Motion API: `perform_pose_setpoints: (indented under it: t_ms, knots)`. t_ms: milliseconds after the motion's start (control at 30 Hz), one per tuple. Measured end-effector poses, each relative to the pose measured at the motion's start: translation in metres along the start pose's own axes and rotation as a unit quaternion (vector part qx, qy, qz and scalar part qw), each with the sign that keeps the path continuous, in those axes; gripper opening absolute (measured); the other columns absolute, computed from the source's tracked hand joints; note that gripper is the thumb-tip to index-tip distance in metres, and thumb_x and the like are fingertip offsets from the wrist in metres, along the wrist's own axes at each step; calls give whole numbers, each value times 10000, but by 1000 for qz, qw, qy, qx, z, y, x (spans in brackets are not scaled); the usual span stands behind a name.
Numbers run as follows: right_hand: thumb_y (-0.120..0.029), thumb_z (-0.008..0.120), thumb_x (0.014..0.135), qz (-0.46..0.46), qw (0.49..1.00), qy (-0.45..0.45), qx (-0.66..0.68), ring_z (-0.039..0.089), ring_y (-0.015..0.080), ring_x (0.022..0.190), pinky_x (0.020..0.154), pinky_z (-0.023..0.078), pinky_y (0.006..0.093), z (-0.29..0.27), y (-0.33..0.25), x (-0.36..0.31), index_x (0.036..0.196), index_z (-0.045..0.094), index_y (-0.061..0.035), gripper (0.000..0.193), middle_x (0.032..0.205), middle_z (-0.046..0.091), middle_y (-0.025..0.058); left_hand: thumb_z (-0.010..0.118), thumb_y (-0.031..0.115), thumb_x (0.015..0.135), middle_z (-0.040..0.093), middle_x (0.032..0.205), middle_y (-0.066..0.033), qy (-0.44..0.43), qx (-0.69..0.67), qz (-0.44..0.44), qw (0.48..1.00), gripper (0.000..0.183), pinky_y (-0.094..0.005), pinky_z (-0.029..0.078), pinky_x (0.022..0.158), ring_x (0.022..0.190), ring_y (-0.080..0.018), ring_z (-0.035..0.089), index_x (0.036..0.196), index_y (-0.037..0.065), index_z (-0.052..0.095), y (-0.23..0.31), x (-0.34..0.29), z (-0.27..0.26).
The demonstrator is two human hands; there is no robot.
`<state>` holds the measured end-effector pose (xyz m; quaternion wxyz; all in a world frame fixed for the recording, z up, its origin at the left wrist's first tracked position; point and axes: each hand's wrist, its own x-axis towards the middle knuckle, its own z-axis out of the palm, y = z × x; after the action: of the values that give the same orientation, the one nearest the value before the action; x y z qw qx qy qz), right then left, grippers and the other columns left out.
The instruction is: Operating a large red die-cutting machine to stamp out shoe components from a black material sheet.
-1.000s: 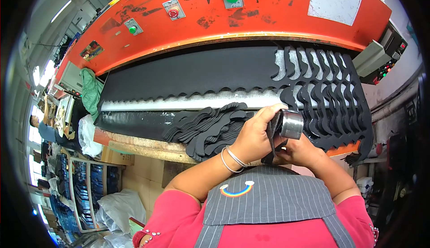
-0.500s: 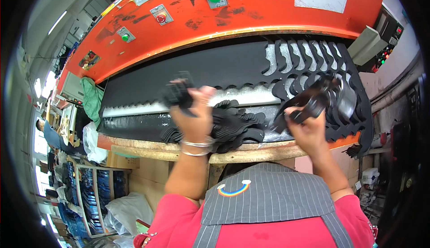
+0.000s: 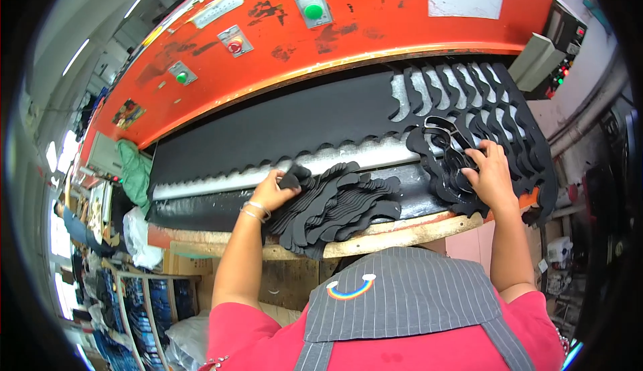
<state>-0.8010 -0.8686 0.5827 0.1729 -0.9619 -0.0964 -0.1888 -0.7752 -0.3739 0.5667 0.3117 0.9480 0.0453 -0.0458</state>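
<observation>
My left hand (image 3: 270, 191) pinches a few small black cut foam pieces (image 3: 295, 176) at the left end of a pile. That pile (image 3: 341, 200) of wavy, curved foam cutouts lies fanned along the table's near edge. To the right, my right hand (image 3: 492, 173) has its fingers on the rim of a black cutting die (image 3: 457, 136), a curved metal-strip frame. The die sits on a large black foam sheet (image 3: 268, 119), beside rows of wavy cut-out gaps. Part of the die is hidden under my right fingers.
Behind the sheet rises an orange machine beam (image 3: 375, 9) with green and red buttons. A wooden edge (image 3: 429, 230) runs along the front. Green cloth (image 3: 134, 170) hangs at the left end; a grey control box (image 3: 541, 63) stands at the right. Another person (image 3: 79, 227) is far left.
My left hand has come down from above the sheet to the pile with its foam pieces. My right hand has set the cutting die down on the sheet, farther right.
</observation>
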Motion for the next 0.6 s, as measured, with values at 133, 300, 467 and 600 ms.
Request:
perform_pose_setpoints:
  t_ms: [133, 300, 467, 600]
  knots:
    - [-289, 823, 656, -133, 978, -49, 153, 497, 353, 1106, 964, 420, 417, 10, -47, -6, 1231, 555, -59, 675, 1182, 533, 173, 820, 339, 683, 624, 973, -192, -96, 11, -11, 995, 847, -318, 480, 827, 898, -249, 620, 1315, 1, 371, 8, -4, -9]
    - [-448, 822, 623, -160, 950, -258, 78, 335, 400, 1318, 1100, 263, 482, 49, -110, 5, 1450, 304, -110, 1033, 1398, 376, 235, 817, 276, 707, 502, 1271, -243, -98, 12, 97, 990, 828, -324, 421, 964, 1122, -269, 536, 1337, 7, 352, -18, 0, -7]
    - [-418, 827, 619, -114, 935, -335, 39, 389, 373, 1266, 1067, 320, 473, 79, -130, 33, 1447, 308, -90, 1030, 1365, 420, 190, 801, 377, 695, 522, 1185, -242, -117, 75, 122, 983, 814, -345, 457, 853, 971, -276, 558, 1287, -22, 409, -7, -4, -11]
    - [-322, 824, 644, -115, 929, -338, 93, 461, 361, 1158, 976, 414, 398, 89, -130, 32, 1408, 326, 6, 969, 1273, 452, 188, 778, 348, 701, 567, 987, -184, -118, 64, 127, 983, 706, -333, 461, 783, 847, -233, 555, 1210, -19, 456, -14, -1, -6]
